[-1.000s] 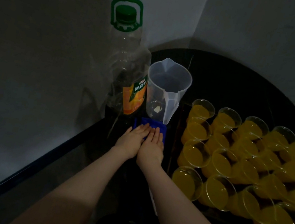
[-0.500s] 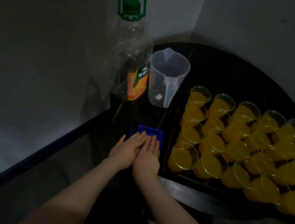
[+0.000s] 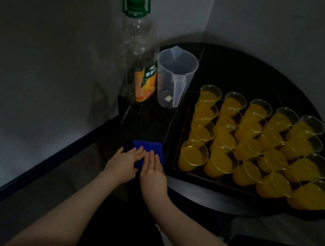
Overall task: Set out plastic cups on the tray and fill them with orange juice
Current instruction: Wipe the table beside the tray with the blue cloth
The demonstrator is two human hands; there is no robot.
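Both hands flat on blue cloth (image 3: 148, 149) at near edge of dark surface (image 3: 241, 76): left hand (image 3: 123, 162) and right hand (image 3: 154, 172) side by side, fingers straight, gripping nothing. Cups (image 3: 193, 157) full of juice crowd tray (image 3: 207, 181) to right. Bottle (image 3: 136, 53) and jug (image 3: 174, 77) stand far left.

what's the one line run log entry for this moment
left hand: flat on blue cloth | right hand: flat on cloth | cups: filled, on tray | bottle: looks empty, capped | jug: looks empty
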